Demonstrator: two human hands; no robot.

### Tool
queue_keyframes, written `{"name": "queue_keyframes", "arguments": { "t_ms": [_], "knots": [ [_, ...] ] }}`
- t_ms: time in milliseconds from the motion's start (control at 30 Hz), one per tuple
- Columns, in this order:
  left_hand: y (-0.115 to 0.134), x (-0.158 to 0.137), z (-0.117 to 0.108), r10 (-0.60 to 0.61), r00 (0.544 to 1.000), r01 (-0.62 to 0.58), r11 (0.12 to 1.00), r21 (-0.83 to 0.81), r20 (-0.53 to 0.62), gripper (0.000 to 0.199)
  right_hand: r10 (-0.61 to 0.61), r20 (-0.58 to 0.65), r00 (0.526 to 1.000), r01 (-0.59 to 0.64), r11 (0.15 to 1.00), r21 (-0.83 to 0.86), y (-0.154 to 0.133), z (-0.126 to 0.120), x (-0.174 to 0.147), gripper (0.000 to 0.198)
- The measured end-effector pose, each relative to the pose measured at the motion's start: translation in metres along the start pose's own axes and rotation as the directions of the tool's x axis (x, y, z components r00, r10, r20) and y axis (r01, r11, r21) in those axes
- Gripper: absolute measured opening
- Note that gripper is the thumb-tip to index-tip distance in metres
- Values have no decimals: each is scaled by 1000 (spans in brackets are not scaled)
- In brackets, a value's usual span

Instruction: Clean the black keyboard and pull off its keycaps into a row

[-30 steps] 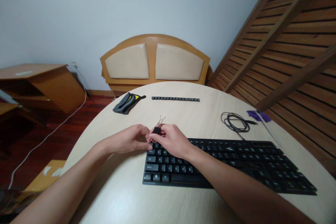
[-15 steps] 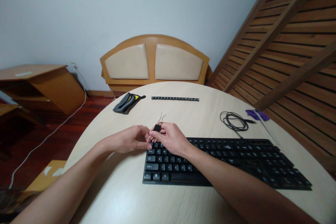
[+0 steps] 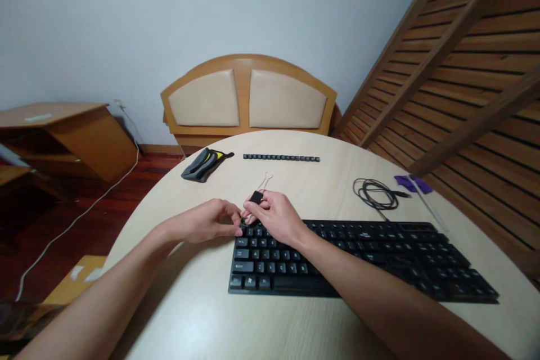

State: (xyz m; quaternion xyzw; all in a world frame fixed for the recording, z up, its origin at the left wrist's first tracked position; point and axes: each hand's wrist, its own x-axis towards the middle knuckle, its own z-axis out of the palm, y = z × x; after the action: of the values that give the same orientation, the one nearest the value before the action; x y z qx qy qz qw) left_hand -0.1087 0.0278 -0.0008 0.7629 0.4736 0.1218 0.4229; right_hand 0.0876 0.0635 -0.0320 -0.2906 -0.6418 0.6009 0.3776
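Note:
A black keyboard (image 3: 295,286) lies on the round table in front of me. My right hand (image 3: 278,214) is closed around a keycap puller (image 3: 256,197) with a black handle, its two thin wire prongs pointing up and away from the keys. At the keyboard's top left corner, my left hand (image 3: 217,219) has thumb and fingertips drawn together. A small dark piece shows between them, too small to tell whether it is a loose keycap or part of the keyboard. Farther back on the table lies a straight row of black keycaps (image 3: 280,158).
A grey, black and yellow pouch-like item (image 3: 206,165) lies at the table's back left. To the right are a coiled black cable (image 3: 373,194), a purple cloth (image 3: 407,183) and a thin stick-like tool (image 3: 430,202) across it. A headboard (image 3: 243,90) stands behind the table (image 3: 202,315).
My right hand has raised and turned the puller slightly, up and to the right. My left fingertips have stayed at the keyboard corner, and a small dark piece now shows there.

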Motion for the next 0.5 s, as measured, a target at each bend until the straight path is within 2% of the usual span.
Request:
{"name": "queue_keyframes", "arguments": {
  "t_ms": [100,267,367,433,500],
  "knots": [
    [1,0,-1,-37,999,37,999,-2,-5,27,-2,-30,1000,3,999,32,1,-1,1,32],
    [-2,4,-2,6,1000,-13,972,-233,-31,22,-33,-163,986,38,999,28,0,-8,6,32],
    [-13,10,-4,-88,978,48,977,-206,-190,27,-29,-234,972,35,999,20,1,-11,9,30],
    [-22,15,-5,-162,931,117,981,-152,-328,31,-24,-244,969,28,999,16,3,-12,11,29],
    [-31,21,-5,-162,887,126,986,-112,-432,32,-25,-230,973,28,1000,8,5,-12,12,29]
  ]
}}
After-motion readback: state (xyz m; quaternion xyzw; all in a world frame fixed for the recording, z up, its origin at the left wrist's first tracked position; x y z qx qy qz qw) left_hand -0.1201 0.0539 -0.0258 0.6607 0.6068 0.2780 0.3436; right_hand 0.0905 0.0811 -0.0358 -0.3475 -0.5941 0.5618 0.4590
